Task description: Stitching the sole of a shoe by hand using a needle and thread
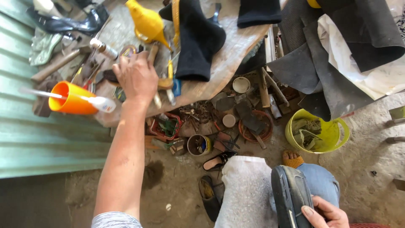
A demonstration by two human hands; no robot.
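Observation:
My left hand [136,77] reaches out over the cluttered wooden workbench [228,55], its fingers curled down among hand tools next to a wooden-handled hammer [152,52] and yellow-handled pliers [168,78]; whether it grips anything is hidden. My right hand [327,213] holds a dark shoe [289,194] sole-up on my knee at the bottom right. A white cloth [247,190] lies over my lap.
An orange cup [72,99] with a white tube stands at the bench's left edge. A yellow bottle [145,21] and black cloth [198,38] lie on the bench. Below are tins, nails, scraps, a yellow bucket [335,135], black rubber sheets [337,46], and green corrugated metal [42,135].

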